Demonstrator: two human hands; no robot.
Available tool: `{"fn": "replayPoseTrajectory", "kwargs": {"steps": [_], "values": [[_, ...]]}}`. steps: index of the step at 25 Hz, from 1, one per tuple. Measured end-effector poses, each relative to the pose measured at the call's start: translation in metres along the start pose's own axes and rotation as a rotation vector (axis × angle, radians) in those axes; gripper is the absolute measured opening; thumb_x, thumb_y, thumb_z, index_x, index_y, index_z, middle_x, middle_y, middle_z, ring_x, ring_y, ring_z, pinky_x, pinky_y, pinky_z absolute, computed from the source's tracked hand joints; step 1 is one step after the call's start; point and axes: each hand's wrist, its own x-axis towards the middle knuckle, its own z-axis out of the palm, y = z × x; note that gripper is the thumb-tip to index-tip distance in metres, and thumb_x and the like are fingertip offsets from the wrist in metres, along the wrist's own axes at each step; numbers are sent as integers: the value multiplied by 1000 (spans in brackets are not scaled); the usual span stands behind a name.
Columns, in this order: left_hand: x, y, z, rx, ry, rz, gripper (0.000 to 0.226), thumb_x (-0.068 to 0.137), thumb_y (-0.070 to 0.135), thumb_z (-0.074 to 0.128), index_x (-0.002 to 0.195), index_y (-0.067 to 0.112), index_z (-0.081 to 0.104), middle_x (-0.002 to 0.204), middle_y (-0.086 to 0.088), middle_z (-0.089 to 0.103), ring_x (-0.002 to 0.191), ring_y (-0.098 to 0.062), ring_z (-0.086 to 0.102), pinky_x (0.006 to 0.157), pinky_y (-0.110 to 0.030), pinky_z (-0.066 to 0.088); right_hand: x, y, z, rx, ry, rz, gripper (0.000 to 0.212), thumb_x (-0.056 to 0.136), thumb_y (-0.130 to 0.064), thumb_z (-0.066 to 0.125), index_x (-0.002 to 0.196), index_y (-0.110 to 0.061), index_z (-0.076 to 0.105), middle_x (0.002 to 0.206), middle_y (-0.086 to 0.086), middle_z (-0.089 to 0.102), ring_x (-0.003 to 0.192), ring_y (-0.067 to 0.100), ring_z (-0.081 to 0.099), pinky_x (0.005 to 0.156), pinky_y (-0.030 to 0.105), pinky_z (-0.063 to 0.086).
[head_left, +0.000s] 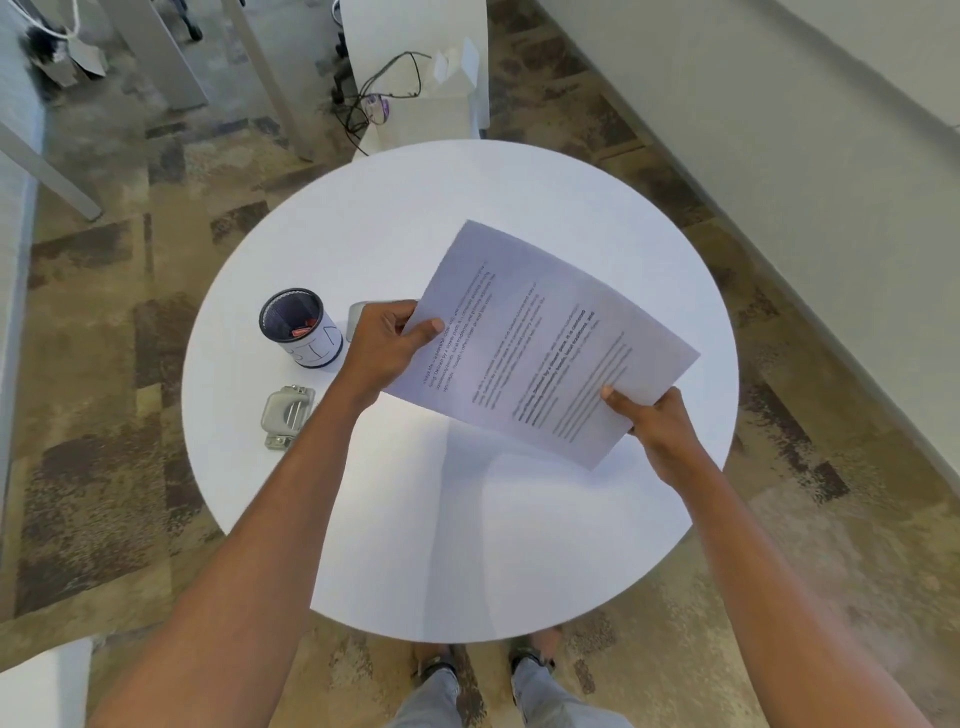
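Person is standing at a round white surface (467, 519), both arms reaching forward over it. Left grip (387, 345) is pinching a printed sheet (540, 338) at its left corner, thumb lying on top of the page and fingers curling underneath. Right grip (657, 421) is pinching the near right edge the same way, thumb on the print, fingers hidden under the paper. The sheet is hanging in the air above the middle of the surface, tilted and turned at an angle, with its text lines running sideways to the viewer. Its shadow is falling on the surface below. One page or several: cannot tell. Left of the left grip, a black mesh cup (301, 330) with a white label is standing upright, with something red lying inside. A grey hole punch (284, 415) is sitting near the cup, on the person's side of it. A small grey object (356, 318) is peeking out behind the left grip, mostly hidden.
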Motion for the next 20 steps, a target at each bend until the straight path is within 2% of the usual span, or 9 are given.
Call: {"fn": "replayPoseTrajectory", "kwargs": {"steps": [3,5,8,10,12,15,17,20], "values": [[8,3,-2,117,-84,-14,12,88,15,67,94,6,73,93,-12,74,74,-17,66,68,-30,52,-7,13,-10,133,-73,111,36,83,-14,74,119,-15,67,118,8,73,114,34,66,81,42,60],[12,2,-5,210,-161,-20,16,88,13,67,98,3,73,100,-21,72,79,-21,64,75,-38,52,-10,15,-24,233,-145,199,45,86,-30,70,128,-14,64,127,14,68,117,34,65,81,43,59],[21,-1,-7,302,-255,-74,16,86,12,69,98,2,73,99,-23,72,80,-21,61,77,-45,53,-8,8,-45,283,-269,324,80,83,-73,50,137,-15,58,127,16,67,106,31,69,82,45,60],[26,-2,-8,344,-350,-89,19,85,12,70,95,-4,71,88,-15,68,76,-19,56,69,-38,47,-2,1,-51,258,-354,404,90,79,-81,41,136,-13,58,122,17,68,95,32,72,80,45,59],[30,-1,-4,388,-448,-83,18,85,12,71,94,-3,72,81,-9,64,72,-15,54,64,-28,42,5,-8,-47,58,-436,408,77,86,-73,43,134,-16,61,123,19,68,92,32,71,81,46,59],[35,1,6,469,-553,-70,13,84,11,71,95,5,76,83,-4,69,69,-7,57,62,-18,45,11,-19,-23,-273,-577,348,54,84,-58,66,126,-23,67,123,12,70,101,30,72,88,45,59],[39,-1,11,481,-594,-86,12,84,11,71,92,4,75,83,-7,68,71,-10,57,66,-23,45,13,-20,-4,-343,-600,321,47,84,-49,72,120,-20,71,119,9,73,106,28,72,89,44,59],[41,-5,16,467,-629,-125,17,84,14,72,95,1,74,84,-11,67,74,-17,58,69,-28,44,12,-8,15,-321,-484,291,33,88,-28,73,112,-5,73,110,15,76,100,34,73,87,50,59]]}}
